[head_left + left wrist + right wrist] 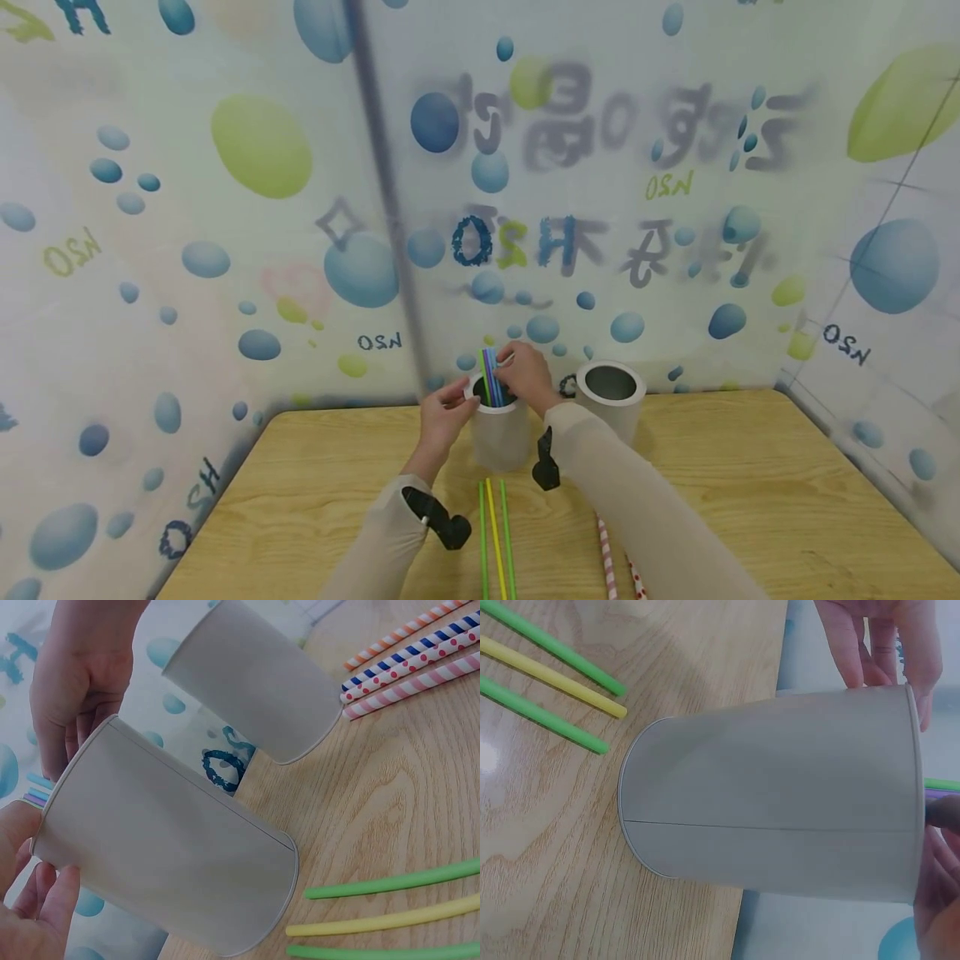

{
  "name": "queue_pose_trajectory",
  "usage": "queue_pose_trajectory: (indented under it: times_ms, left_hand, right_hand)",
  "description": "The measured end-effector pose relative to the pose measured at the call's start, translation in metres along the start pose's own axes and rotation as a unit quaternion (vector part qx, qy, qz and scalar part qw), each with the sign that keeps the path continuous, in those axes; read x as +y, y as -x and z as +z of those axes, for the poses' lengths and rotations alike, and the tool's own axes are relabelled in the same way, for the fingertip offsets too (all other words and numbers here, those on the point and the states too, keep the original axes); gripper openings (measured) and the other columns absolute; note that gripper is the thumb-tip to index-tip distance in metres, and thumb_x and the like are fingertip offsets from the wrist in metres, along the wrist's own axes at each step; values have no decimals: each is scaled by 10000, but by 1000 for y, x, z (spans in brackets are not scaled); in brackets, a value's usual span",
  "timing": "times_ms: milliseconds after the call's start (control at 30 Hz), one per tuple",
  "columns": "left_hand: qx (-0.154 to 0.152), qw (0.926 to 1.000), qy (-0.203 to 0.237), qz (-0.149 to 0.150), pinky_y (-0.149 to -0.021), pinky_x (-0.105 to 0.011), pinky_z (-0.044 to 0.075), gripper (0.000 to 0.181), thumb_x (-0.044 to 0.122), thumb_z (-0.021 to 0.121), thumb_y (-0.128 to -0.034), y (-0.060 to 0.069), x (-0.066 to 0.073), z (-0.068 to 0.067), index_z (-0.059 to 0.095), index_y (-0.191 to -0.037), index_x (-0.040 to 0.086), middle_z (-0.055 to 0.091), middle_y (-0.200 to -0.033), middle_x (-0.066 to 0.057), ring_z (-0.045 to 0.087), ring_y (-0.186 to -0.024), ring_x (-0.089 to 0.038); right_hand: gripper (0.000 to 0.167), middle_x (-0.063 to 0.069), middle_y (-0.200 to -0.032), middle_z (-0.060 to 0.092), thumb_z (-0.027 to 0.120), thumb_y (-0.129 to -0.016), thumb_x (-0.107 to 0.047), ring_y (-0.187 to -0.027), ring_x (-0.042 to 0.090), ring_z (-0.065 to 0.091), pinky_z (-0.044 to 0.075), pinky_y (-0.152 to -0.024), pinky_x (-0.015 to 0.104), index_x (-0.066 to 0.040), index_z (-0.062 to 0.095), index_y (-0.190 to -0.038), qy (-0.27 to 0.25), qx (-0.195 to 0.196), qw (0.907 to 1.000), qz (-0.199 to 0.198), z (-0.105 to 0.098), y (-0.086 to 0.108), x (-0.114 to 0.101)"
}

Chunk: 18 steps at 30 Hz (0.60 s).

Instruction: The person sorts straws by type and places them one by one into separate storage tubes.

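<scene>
A white cylindrical container [501,437] stands near the back edge of the table, with several blue, purple and green straws [490,379] sticking up from its mouth. My left hand [442,412] holds its rim on the left side, thumb at the lip and fingers against the outer wall. From the right, my right hand [527,375] pinches the straws near their upper ends. Their lower parts are hidden inside. In front of the container lie two green straws [390,881] and a yellow straw [382,917], side by side.
A second white container [626,421] stands to the right, its dark inside visible. Striped and dotted paper straws [420,679] lie on the wooden table [337,492] in front of it. A printed curtain [285,233] rises behind the table and along its sides.
</scene>
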<state>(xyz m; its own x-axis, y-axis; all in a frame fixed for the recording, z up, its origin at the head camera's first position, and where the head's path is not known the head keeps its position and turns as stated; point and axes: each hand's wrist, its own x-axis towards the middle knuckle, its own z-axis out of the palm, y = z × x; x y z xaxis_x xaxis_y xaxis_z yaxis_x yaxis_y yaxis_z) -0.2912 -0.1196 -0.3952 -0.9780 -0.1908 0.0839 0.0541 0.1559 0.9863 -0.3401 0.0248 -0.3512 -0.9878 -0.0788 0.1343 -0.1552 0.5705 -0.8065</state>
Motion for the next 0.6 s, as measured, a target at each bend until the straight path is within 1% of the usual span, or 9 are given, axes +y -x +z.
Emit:
queue_pose_trajectory:
  times_ms: [133,300,400,533,600]
  left_hand:
    - [13,10000,-18,48,-701,-242,484,397,65,678,-804,0,-1,0,604,-1193,28,570,-1033,-168,516,-877,-200]
    - [54,10000,-17,20,-697,-239,481,392,63,680,-800,-1,-1,1,612,-1186,38,575,-1010,-142,515,-866,-191]
    - [71,10000,-19,54,-702,-246,479,393,65,682,-798,0,-1,1,612,-1184,34,575,-1003,-133,516,-868,-190]
    - [79,10000,-15,56,-711,-253,481,393,74,683,-799,0,-1,1,613,-1185,40,575,-1013,-136,518,-876,-191]
    - [67,10000,-16,42,-714,-254,483,394,78,681,-802,0,-1,0,612,-1189,45,571,-1021,-141,518,-881,-194]
  right_hand:
    - [146,87,-840,639,678,-814,-108,-582,161,577,488,-507,270,-48,603,-924,216,58,9998,4,1,1,-1]
    - [163,70,-835,648,693,-810,-147,-557,146,565,469,-495,262,-65,608,-923,515,161,9985,-6,4,-1,-1]
    - [172,59,-825,651,704,-803,-162,-554,141,558,456,-494,261,-72,612,-918,659,226,9976,15,6,-2,0]
    - [185,54,-814,642,709,-801,-170,-556,142,555,454,-493,259,-74,612,-926,728,236,9970,96,7,-4,0]
    - [195,57,-811,636,712,-799,-168,-558,144,559,461,-493,259,-69,611,-932,674,231,9974,132,8,-5,1]
